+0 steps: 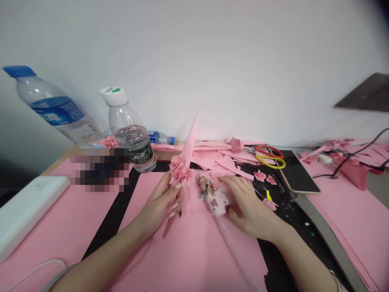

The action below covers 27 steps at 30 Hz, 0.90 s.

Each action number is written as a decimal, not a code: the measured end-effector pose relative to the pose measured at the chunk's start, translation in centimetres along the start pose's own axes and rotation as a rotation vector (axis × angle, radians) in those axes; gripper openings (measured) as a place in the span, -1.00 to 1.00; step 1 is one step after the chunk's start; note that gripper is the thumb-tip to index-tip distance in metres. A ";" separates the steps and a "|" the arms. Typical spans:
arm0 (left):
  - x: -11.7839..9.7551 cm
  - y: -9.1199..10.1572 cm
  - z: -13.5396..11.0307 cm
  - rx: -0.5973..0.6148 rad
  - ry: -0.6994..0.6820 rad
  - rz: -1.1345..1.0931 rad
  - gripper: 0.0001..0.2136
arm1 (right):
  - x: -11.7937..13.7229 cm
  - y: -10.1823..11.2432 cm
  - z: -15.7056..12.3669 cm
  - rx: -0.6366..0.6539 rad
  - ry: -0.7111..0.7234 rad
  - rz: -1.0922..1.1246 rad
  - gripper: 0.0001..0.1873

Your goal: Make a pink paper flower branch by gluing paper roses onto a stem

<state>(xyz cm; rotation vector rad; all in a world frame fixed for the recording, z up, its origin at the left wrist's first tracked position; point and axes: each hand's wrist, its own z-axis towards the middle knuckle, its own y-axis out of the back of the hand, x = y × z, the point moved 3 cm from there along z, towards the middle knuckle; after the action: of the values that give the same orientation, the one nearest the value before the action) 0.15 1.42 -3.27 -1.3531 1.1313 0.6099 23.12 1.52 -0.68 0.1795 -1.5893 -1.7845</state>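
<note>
My left hand point(161, 202) grips a rolled pink paper stem point(186, 162) with folded paper petals point(180, 170) clustered around it. Its pointed tip rises toward the wall. My right hand point(251, 202) rests over a small white-and-pink hot glue gun point(214, 198), its fingers curved onto the body. A long transparent glue stick point(232, 249) runs from the gun toward the near edge of the picture. The gun's nozzle end is crusted with coloured residue and lies close to the petals, not touching them.
A pink paper sheet point(194, 259) lies under my hands on a black mat point(276, 251). Paper scraps point(219, 156), scissors point(269, 156), a phone point(298, 172), a white power bank point(30, 215), and several plastic bottles point(133, 129) surround them. A pixelated patch point(100, 170) hides something.
</note>
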 end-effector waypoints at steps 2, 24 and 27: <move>0.0 0.0 0.0 0.006 0.001 0.002 -0.70 | -0.8 1.1 0.1 -0.073 -0.005 0.015 -0.34; -0.1 -0.4 -0.4 0.075 0.049 0.149 -0.77 | -10.6 4.7 -2.2 -0.307 -0.816 -0.246 -0.80; 0.3 -0.2 -0.3 0.102 0.063 0.160 -0.81 | -10.5 5.0 -2.3 -0.391 -0.771 -0.219 -0.82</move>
<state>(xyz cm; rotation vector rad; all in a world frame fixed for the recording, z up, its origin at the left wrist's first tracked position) 0.37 0.98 -3.36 -1.2094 1.3142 0.6195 34.09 6.03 -0.38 -0.6109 -1.7020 -2.4764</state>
